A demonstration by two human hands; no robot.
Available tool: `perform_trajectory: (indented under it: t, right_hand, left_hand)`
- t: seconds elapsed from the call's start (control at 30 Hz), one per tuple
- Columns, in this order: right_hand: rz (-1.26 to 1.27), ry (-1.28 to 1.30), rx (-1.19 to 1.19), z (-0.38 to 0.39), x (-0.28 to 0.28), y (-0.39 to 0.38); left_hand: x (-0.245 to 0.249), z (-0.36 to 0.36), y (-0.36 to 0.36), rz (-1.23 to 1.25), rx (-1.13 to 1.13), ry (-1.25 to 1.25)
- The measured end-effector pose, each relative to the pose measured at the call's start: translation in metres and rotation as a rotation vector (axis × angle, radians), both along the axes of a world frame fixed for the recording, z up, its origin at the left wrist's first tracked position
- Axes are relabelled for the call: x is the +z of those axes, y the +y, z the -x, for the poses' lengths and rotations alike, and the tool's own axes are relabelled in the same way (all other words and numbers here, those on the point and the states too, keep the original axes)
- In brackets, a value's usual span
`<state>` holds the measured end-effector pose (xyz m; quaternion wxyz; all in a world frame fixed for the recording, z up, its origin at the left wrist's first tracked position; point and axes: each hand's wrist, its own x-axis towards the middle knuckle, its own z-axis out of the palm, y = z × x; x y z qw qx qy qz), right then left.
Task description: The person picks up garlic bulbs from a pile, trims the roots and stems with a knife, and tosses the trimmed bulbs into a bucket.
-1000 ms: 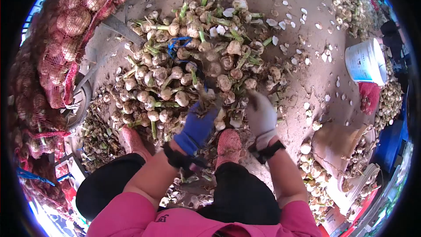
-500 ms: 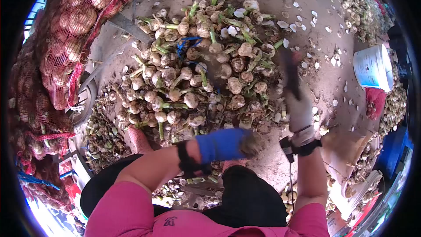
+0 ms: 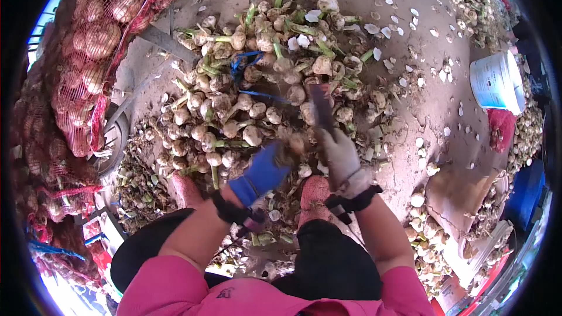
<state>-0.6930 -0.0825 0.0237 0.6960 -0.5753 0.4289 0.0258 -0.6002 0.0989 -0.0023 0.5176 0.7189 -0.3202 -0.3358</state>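
Observation:
My left hand, in a blue glove with dirty fingertips, is closed around a garlic bulb, blurred by motion. My right hand, in a pale glove, grips a knife whose dark, broad blade points forward. The two hands are close together but apart, above the near side of a heap of garlic bulbs with cut green stems. Blue twine lies across the heap.
Red mesh sacks filled with bulbs stand at the left. A white bucket and a cardboard piece are at the right. Cut garlic lies near the cardboard. White scraps dot the floor.
My right hand has swung left with the knife, from the heap's right edge to over its near side. My left hand has moved forward and left, away from my knee.

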Motion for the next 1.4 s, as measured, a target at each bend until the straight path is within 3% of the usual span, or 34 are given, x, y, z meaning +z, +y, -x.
perform_trajectory:
  t: [0.1, 0.2, 0.23, 0.33, 0.37, 0.43, 0.5, 0.57, 0.67, 0.73, 0.8, 0.83, 0.9, 0.93, 1.03, 1.1, 1.13, 1.2, 1.27, 1.33, 1.37, 1.4]
  right_hand:
    - [0.478, -0.076, 0.218, -0.002, 0.034, 0.018]
    - [0.841, -0.134, 0.277, 0.0, 0.057, -0.012]
    - [1.094, -0.053, 0.241, 0.0, 0.052, -0.023]
    - [1.164, -0.115, 0.403, 0.006, 0.086, -0.011]
    - [1.187, -0.14, 0.57, 0.008, 0.101, 0.004]
    - [1.268, -0.269, 0.689, 0.009, 0.107, 0.024]
    - [1.34, -0.294, 0.751, 0.007, 0.103, 0.026]
    - [1.4, -0.298, 0.796, 0.008, 0.101, 0.023]
    - [1.193, 0.228, 0.586, 0.007, 0.032, -0.045]
    - [0.964, 0.375, 0.361, 0.02, 0.034, -0.067]
    - [1.063, -0.048, 0.332, 0.029, 0.042, -0.033]
    - [1.012, -0.092, 0.403, 0.024, 0.066, -0.013]
    - [1.157, -0.174, 0.687, 0.015, 0.097, 0.008]
    - [1.207, -0.189, 0.84, 0.015, 0.101, 0.013]
    - [1.299, -0.343, 0.858, 0.019, 0.091, 0.015]
    - [1.21, -0.001, 0.846, 0.013, 0.061, -0.006]
    - [1.16, 0.167, 0.836, 0.014, 0.041, -0.019]
    - [1.107, 0.08, 0.215, 0.036, -0.01, -0.047]
    - [0.781, 0.126, 0.229, 0.037, 0.012, -0.03]
    - [0.477, 0.021, 0.286, 0.042, -0.004, -0.004]
    - [0.056, -0.117, 0.199, 0.048, -0.048, 0.01]
    - [-0.062, -0.091, 0.173, 0.04, -0.038, 0.007]
  left_hand:
    - [0.047, 0.033, -0.021, 0.135, 0.175, 0.375]
    - [0.049, 0.032, -0.035, 0.243, 0.219, 0.333]
    - [0.048, 0.023, -0.036, 0.182, 0.217, 0.31]
    - [0.054, 0.011, -0.042, 0.151, 0.236, 0.136]
    - [0.045, 0.006, -0.039, 0.142, 0.113, 0.025]
    - [0.014, 0.011, -0.03, 0.479, 0.166, 0.657]
    - [0.005, 0.018, -0.027, 0.525, 0.26, 0.764]
    - [0.032, 0.021, -0.029, 0.4, 0.282, 0.503]
    - [0.063, 0.027, -0.031, 0.208, 0.288, 0.116]
    - [0.062, 0.021, -0.032, 0.153, 0.296, -0.05]
    - [0.052, 0.016, -0.034, 0.151, 0.273, -0.088]
    - [0.063, 0.018, -0.043, 0.152, 0.274, 0.066]
    - [0.039, 0.016, -0.046, 0.647, 0.262, 0.66]
    - [0.037, 0.02, -0.039, 0.62, 0.296, 0.794]
    - [0.049, 0.026, -0.021, 0.602, 0.284, 1.18]
    - [0.055, 0.029, -0.019, 0.491, 0.277, 1.008]
    - [0.058, 0.032, -0.022, 0.374, 0.297, 0.709]
    - [0.061, 0.031, -0.028, 0.134, 0.319, 0.105]
    - [0.03, 0.032, -0.031, 0.428, 0.385, 0.671]
    - [0.036, 0.036, -0.048, 0.356, 0.316, 0.431]
    - [0.042, 0.038, -0.055, 0.281, 0.427, 0.653]
    - [0.043, 0.033, -0.053, 0.267, 0.394, 0.54]
